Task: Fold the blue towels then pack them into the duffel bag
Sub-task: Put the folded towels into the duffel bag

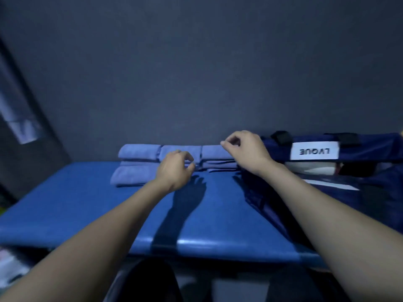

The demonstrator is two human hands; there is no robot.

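Several folded blue towels (139,152) lie stacked in a row at the far side of the blue padded table (87,205), against the dark wall. A navy duffel bag (370,149) with a white label sits open at the right. My left hand (174,168) hovers in front of the middle stack, fingers loosely curled, holding nothing. Over the top of the rightmost towel stack (214,151) is my right hand (244,149), fingers loosely bent; whether it touches the towel is unclear.
The dark wall (196,73) rises straight behind the towels. The bag's dark fabric (272,203) spreads over the table's right part. The table's front edge (218,247) runs near me, with pale clutter (11,264) at the lower left below it.
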